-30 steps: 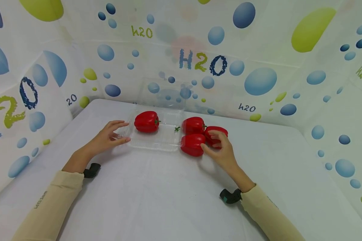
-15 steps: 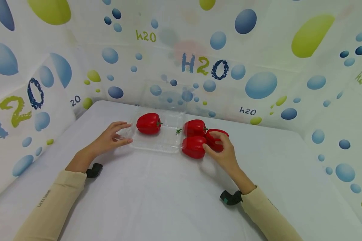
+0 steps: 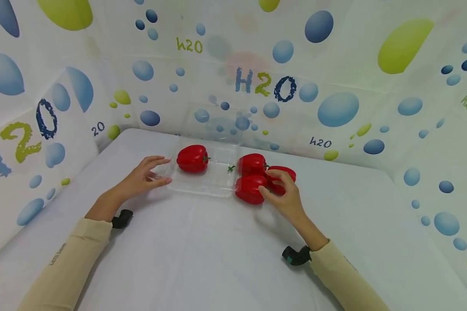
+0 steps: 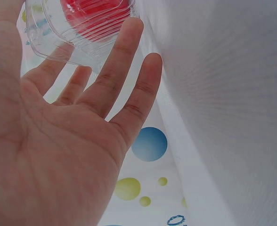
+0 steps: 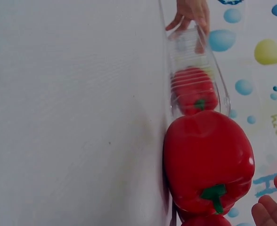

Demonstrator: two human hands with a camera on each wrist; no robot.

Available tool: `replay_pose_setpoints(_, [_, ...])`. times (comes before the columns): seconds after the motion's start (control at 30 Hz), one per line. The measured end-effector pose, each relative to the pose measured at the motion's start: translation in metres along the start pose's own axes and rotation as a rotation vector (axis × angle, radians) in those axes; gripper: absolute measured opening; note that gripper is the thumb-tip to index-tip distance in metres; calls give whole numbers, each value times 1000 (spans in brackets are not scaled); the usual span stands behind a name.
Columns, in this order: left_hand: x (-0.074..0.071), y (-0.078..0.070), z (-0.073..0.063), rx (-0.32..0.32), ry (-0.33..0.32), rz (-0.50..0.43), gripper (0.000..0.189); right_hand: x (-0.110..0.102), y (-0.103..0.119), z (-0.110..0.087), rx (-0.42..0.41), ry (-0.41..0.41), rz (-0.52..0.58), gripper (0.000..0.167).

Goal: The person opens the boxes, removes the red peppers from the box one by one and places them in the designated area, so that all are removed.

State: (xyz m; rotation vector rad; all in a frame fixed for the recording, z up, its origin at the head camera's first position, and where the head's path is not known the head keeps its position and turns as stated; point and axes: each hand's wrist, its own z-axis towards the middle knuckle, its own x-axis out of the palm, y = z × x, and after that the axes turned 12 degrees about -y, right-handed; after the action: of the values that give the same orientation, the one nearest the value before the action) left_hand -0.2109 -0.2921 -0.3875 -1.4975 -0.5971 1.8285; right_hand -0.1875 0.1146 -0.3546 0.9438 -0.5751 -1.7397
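My left hand (image 3: pixel 138 179) is at the left end of a clear plastic clamshell container (image 3: pixel 202 193), its spread fingers close against the wall. One red bell pepper (image 3: pixel 192 159) lies inside. Just right of the container sit three more: a rear pepper (image 3: pixel 251 165), a front pepper (image 3: pixel 251 190) and a right pepper (image 3: pixel 289 172). My right hand (image 3: pixel 288 196) hovers over the right pepper and partly covers it, fingers loosely bent, thumb near the front pepper. In the right wrist view, fingertips (image 5: pixel 268 212) show apart from the front pepper's side.
The container's clear lid (image 3: pixel 212 125) stands raised at the back. A small green stem (image 3: pixel 231 169) shows at the container's right side. White cloth (image 3: pixel 202 250) covers the table, and a curtain (image 3: pixel 295 26) printed with bubbles hangs behind it.
The head view has shifted slightly, moving the scene a little right and down. Both hands and the peppers keep nearly the same places relative to each other.
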Motion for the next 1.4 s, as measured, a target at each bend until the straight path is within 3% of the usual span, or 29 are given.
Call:
replay_pose_setpoints(0.13, [-1,-1,0,-13,4,6,72,0,7,0,-2,16,24,44])
replay_pose_setpoints(0.43, [-1,-2,1,-15,8,2,71,8,-27,3,16,40,122,51])
replay_pose_setpoints(0.9, [-1,-3,1,-22,11,-1,71,23,-21,4,-2,84,199,51])
replay_pose_setpoints(1.4, [-1,-3,1,-16,10,-12,71,41,-17,6,18,157,199,45])
